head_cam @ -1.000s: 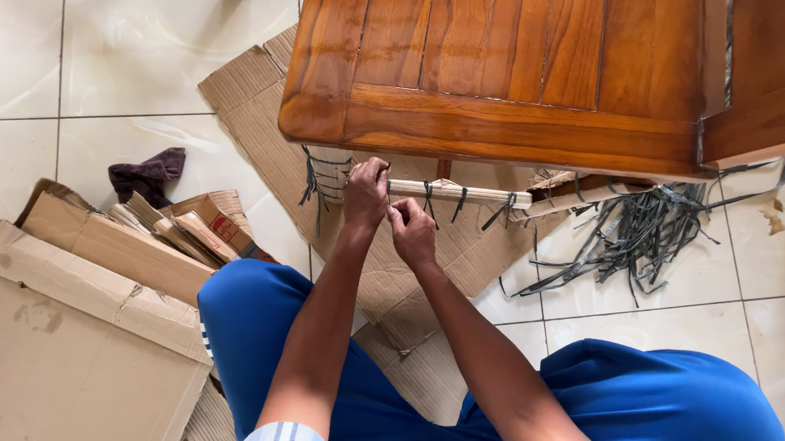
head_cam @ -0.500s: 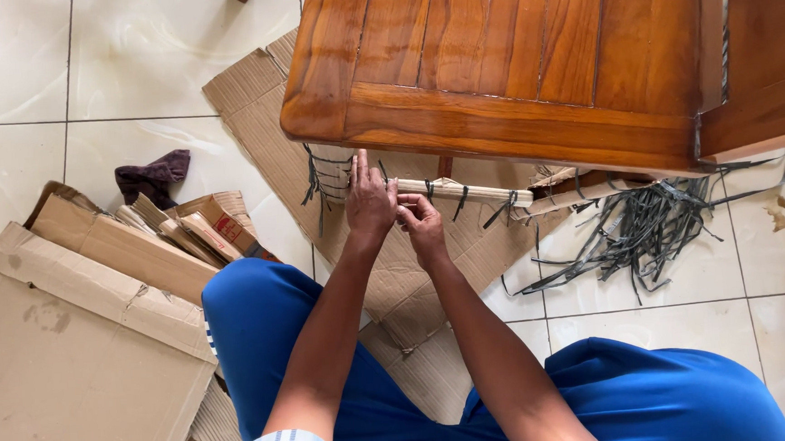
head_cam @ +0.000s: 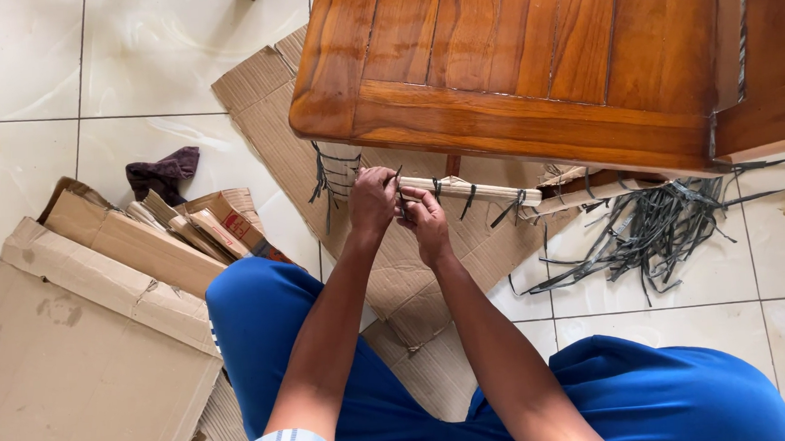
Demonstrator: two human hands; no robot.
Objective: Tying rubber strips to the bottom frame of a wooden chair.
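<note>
While both hands work under the near edge of the wooden table (head_cam: 528, 67), they meet on a pale wooden rail (head_cam: 472, 190) wrapped with dark straps (head_cam: 328, 174). Rail's long axis runs roughly 9 to 3 o'clock, tilting slightly down toward 3. It sits just below the table's front edge, above flattened cardboard (head_cam: 396, 275) on the tiled floor (head_cam: 14, 116).

Left hand (head_cam: 371, 202): grip closed around the rail's 9 o'clock end, fingers curled over it. Right hand (head_cam: 427, 220): touching the left, fingers pinched on a dark strap end that sticks up between the two hands. From both grips the free length of rail extends toward 3 o'clock; right hand is nearer to it.

Loose pile of cut straps (head_cam: 657, 232) lies on the floor at 3 o'clock of the hands. Cardboard box (head_cam: 74, 358) and dark cloth (head_cam: 164, 171) at 9 o'clock.

Versus half a second ago: left fingers, then raised, have closed down; both hands sit at the same spot.
</note>
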